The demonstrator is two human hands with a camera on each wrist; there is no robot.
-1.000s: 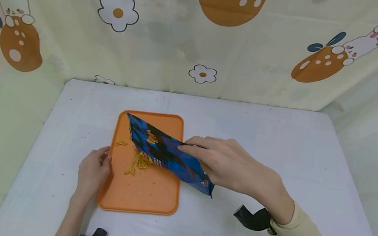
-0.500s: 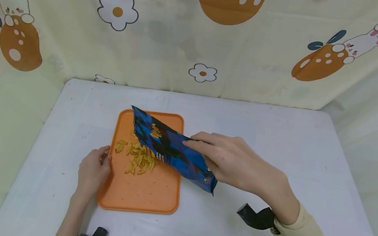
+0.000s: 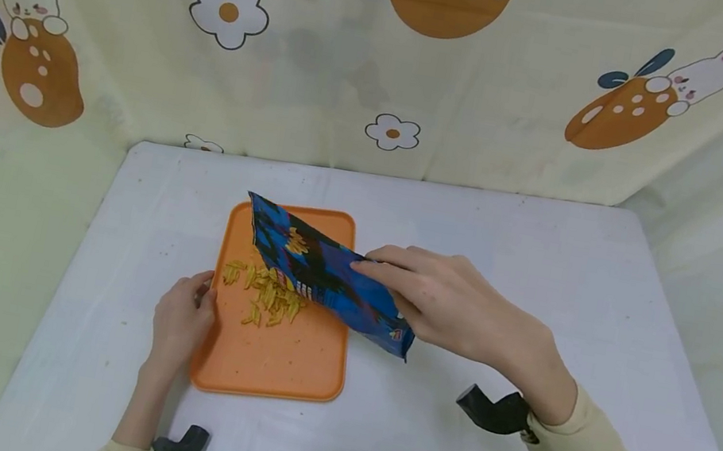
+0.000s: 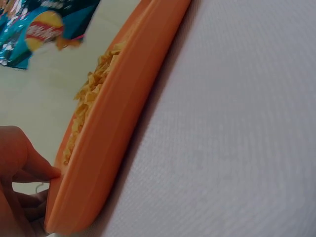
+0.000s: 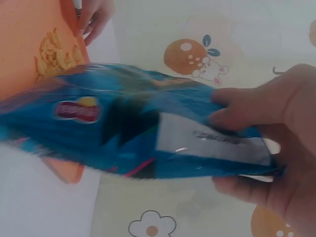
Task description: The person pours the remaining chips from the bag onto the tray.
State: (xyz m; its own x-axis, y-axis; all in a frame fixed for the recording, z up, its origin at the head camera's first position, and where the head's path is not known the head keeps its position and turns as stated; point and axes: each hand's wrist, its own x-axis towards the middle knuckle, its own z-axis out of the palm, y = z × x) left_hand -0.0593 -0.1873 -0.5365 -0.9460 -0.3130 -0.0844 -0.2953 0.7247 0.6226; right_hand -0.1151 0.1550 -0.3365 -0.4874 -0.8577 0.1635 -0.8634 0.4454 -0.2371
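My right hand grips a blue snack bag by its upper part, thumb and fingers on opposite sides. The bag slants over the orange tray, its torn end toward the tray's far left. Under it lies a small heap of yellow snack pieces, partly covered by the bag in the head view. At the tray's left edge my left hand holds the rim. In the left wrist view the thumb presses on the rim, with the other fingers curled behind.
The tray lies on a white-covered table, with small crumbs scattered about. A patterned curtain hangs behind the table and at both sides. Black wrist mounts stick out from both forearms.
The bag has risen slightly and shifted in my right hand's grip. More yellow pieces have dropped onto the tray, so the heap is larger. My left hand stays at the rim.
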